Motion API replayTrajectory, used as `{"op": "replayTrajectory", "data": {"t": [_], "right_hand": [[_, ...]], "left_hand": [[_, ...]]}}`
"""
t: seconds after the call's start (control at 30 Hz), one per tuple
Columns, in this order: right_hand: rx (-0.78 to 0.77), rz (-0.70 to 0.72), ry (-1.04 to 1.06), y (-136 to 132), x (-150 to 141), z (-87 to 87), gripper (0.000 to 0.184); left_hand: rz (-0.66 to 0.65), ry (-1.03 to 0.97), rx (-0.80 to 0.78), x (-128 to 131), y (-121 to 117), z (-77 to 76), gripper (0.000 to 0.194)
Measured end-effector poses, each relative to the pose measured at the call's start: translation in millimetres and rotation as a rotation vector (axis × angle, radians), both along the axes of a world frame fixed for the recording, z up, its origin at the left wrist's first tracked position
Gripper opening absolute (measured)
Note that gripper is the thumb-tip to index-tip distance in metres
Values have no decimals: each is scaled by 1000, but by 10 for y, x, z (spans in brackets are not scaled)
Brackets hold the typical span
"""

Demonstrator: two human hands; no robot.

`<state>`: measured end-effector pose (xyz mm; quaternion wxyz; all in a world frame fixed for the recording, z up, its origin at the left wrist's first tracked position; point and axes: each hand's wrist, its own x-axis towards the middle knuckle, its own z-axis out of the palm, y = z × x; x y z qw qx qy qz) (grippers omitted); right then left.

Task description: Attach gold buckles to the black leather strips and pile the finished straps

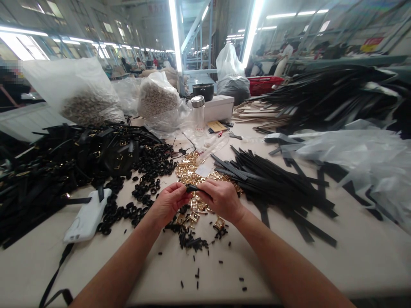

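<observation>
Indoors, under tube lights (252, 34), black piece (192, 188) above cluttered table (167, 282)

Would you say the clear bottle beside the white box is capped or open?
Capped: the silver lid sits on top of the upright clear bottle.

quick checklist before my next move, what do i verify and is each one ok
1. Small dark piece held by the left hand and right hand: ok
2. Dark piece's ends aligned: cannot tell, fingers cover them
3. Shiny gold metal buckles nearby: ok, heaped around and beyond the hands
4. Long flat black strips neatly squared: not ok, fanned out
5. Tiny black cylindrical bits gathered: not ok, several scattered
6. Clear silver-lidded bottle upright: ok
</observation>
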<state>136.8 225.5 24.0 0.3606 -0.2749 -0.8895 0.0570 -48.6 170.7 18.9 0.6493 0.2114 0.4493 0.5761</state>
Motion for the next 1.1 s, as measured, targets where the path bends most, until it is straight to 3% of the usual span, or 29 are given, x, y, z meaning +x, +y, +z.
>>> {"op": "replayTrajectory", "data": {"t": [0.5, 0.77, 0.9, 1.1], "right_hand": [[79, 45, -88, 8, -8, 9, 35], [-90, 50, -32, -16, -19, -32, 42], [-111, 49, -85, -46, -31, -30, 55], [-103, 148, -75, -38, -35, -48, 56]], "left_hand": [[-51, 179, 65, 33, -12, 16, 34], [-84, 256, 102, 62, -28, -37, 31], [-154, 348, 132, 126, -33, -53, 28], [-141, 392, 147, 155, -27, -46, 29]]}}
